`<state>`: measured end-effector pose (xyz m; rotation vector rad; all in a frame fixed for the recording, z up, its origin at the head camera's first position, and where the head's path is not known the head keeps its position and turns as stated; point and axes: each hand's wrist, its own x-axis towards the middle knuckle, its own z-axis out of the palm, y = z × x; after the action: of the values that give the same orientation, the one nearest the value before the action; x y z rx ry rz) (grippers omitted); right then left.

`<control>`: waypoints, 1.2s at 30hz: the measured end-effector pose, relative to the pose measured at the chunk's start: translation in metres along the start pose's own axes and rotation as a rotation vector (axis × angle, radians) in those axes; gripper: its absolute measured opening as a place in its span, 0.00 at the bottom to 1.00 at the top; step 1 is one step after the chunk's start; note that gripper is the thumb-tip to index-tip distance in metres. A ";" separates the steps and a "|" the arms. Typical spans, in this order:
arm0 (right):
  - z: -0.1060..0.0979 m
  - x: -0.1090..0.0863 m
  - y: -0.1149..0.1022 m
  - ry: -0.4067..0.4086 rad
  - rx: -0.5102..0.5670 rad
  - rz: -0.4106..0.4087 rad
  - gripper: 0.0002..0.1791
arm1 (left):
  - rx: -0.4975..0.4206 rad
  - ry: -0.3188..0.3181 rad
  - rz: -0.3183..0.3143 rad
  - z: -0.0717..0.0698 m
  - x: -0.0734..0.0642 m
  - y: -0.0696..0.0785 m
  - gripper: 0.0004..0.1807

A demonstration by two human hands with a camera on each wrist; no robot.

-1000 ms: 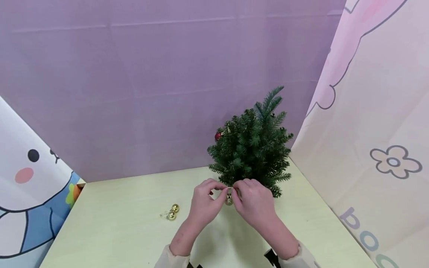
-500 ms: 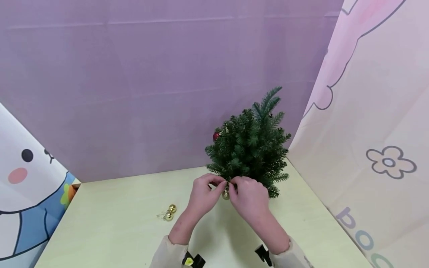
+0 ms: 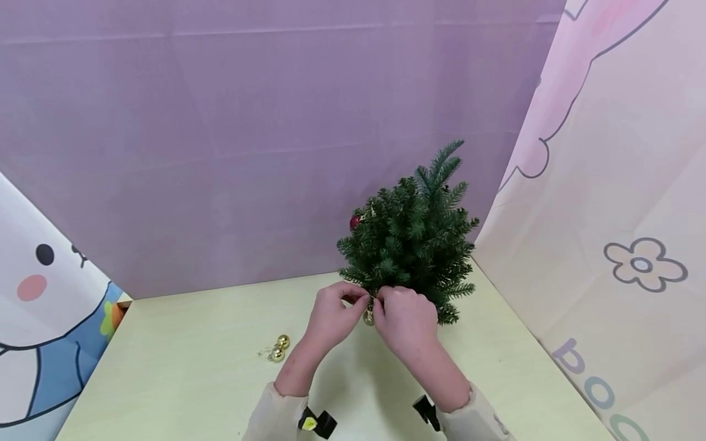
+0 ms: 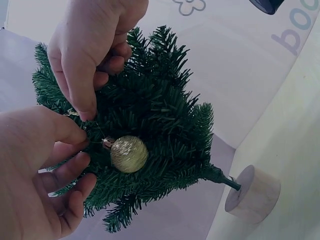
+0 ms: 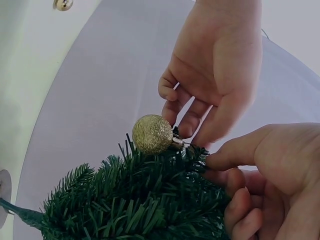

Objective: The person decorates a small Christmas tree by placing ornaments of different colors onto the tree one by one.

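Note:
A glittery gold bauble (image 4: 129, 154) hangs by its string at the front branches of a small artificial Christmas tree (image 3: 408, 239). My left hand (image 3: 333, 315) and right hand (image 3: 405, 321) meet just above the bauble, thumb and index finger of each pinching the thin string. In the right wrist view the bauble (image 5: 152, 135) lies against the green needles, its cap close to both hands' fingertips. Part of the string is hidden among fingers and needles. The left wrist view shows the tree's round pale base (image 4: 253, 194).
Two shiny gold baubles (image 3: 280, 348) with strings lie on the pale table (image 3: 193, 367), left of my left arm. A red bauble (image 3: 355, 222) hangs on the tree's upper left. A purple backdrop (image 3: 220, 153) rises behind, and a printed panel (image 3: 595, 214) stands at right.
Both hands have moved slightly up and toward the tree, bringing the gold bauble closer to the branches. The string stretched between the fingers earlier is now right at the needles.

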<state>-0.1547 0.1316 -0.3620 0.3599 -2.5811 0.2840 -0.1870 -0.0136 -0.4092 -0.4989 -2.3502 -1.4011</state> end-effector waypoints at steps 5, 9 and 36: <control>0.002 0.001 -0.002 0.036 0.004 -0.006 0.05 | 0.007 0.024 -0.001 0.001 0.001 0.001 0.04; 0.003 0.000 -0.002 0.043 -0.009 -0.015 0.09 | 0.016 0.031 -0.013 0.001 -0.002 0.002 0.03; 0.000 -0.001 -0.001 0.027 -0.118 -0.187 0.05 | 0.113 0.061 0.006 0.008 -0.018 -0.005 0.04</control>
<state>-0.1532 0.1308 -0.3625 0.5451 -2.5016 0.0693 -0.1747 -0.0111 -0.4244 -0.4258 -2.3604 -1.2545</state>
